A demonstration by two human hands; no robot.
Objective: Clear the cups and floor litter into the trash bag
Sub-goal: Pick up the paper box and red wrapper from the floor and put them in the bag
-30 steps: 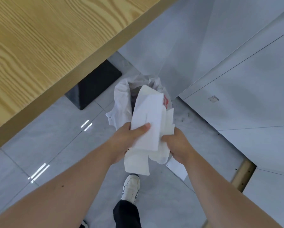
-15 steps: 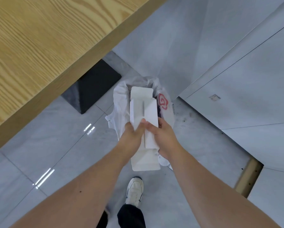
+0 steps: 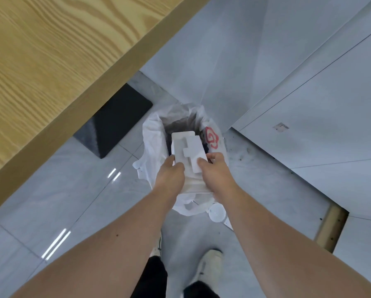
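Observation:
A white trash bag (image 3: 152,138) with a red logo stands open on the grey floor under the table's edge. Over its mouth I hold a folded white cardboard piece (image 3: 187,148), its far end pointing down into the bag. My left hand (image 3: 169,176) grips the cardboard's left side and my right hand (image 3: 215,173) grips its right side. The lower part of the cardboard is hidden behind my hands. A small round white lid (image 3: 217,212) lies on the floor just right of the bag's near edge, partly under my right forearm.
A wooden table (image 3: 57,61) fills the upper left, with its black base plate (image 3: 118,119) on the floor left of the bag. White cabinet panels (image 3: 309,104) rise on the right. My shoes (image 3: 208,263) stand on the tiles below.
The cardboard has been folded narrower and moved forward from above the bag's near edge to over its mouth. Both hands came closer together on it. The round lid has come into view.

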